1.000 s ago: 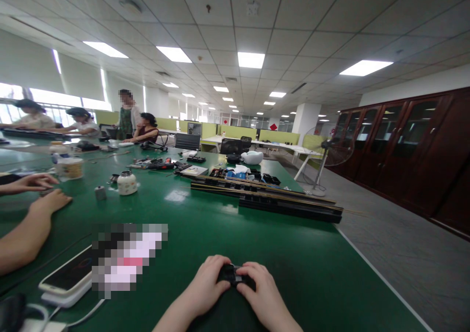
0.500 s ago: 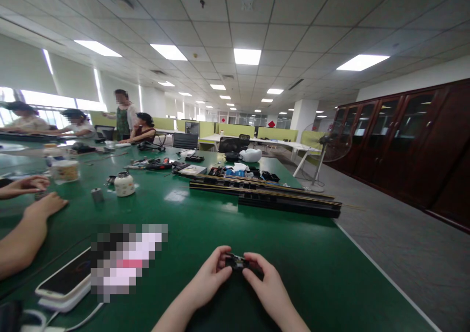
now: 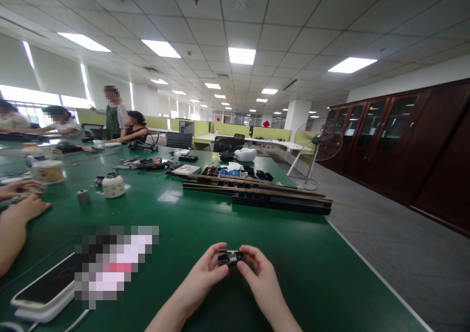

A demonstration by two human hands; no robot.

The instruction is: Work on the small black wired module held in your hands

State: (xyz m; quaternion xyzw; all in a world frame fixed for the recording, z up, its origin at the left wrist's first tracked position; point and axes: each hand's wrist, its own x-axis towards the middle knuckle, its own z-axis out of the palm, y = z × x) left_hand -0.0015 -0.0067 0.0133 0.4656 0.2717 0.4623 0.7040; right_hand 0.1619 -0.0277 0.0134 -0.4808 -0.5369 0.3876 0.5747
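Observation:
Between my two hands is a small black plastic part (image 3: 231,258) with silvery metal bits on its upper side; its exact kind is too small to tell. My left hand (image 3: 206,271) grips its left end between thumb and fingers. On the other end, the thumb and fingers of my right hand (image 3: 260,269) are closed. The part is held just above the green table (image 3: 176,244), near the front. My fingers cover both of its ends.
Left of my hands lie a phone on a white stand (image 3: 44,285) and a pixelated patch. Long black rails (image 3: 282,204) with thin brass-coloured rods lie ahead. A patterned jar (image 3: 113,186) and grey cylinder (image 3: 83,197) stand left. A co-worker's hands (image 3: 27,202) rest at the left edge.
My hands have lifted the black part slightly and tilted it, so more of its metal inside shows. The whole view has turned a little to the right.

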